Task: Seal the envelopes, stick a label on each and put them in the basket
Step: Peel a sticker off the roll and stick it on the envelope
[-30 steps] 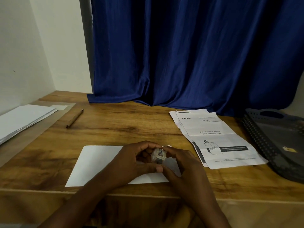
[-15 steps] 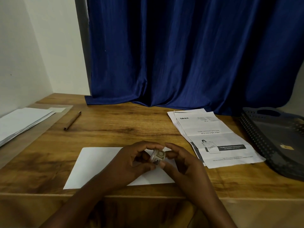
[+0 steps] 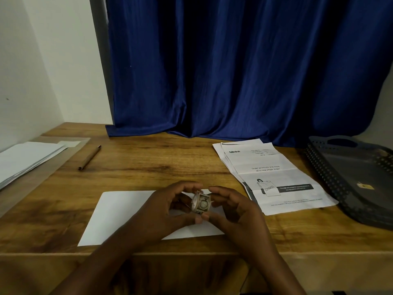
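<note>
I see both hands meeting over the near middle of the wooden desk (image 3: 148,167), just above a white envelope (image 3: 119,213) that lies flat near the front edge. Between them is a small roll of stickers (image 3: 201,204), printed with little pictures I cannot read. The left hand (image 3: 170,211) has its grip curled round the roll from the left, thumb underneath and fingers arched over the top; the right hand (image 3: 236,211) pinches it from the right side, thumb tip low and touching the left thumb, fingers bent over the upper edge. So both grips are closed on the same roll, which is held clear of the envelope. To the right of the hands lies a small stack of printed sheets (image 3: 274,175), the top one folded in creases and showing a logo and a small drawing. Further right, at the desk's edge, sits the dark perforated basket (image 3: 331,177) with a cut-out handle; a small yellowish scrap lies inside it. On the far left I see a pile of white envelopes (image 3: 27,156) on a lower ledge, and near it a brown pen (image 3: 89,157) lying slantwise. A blue curtain (image 3: 234,67) hangs behind the desk.
</note>
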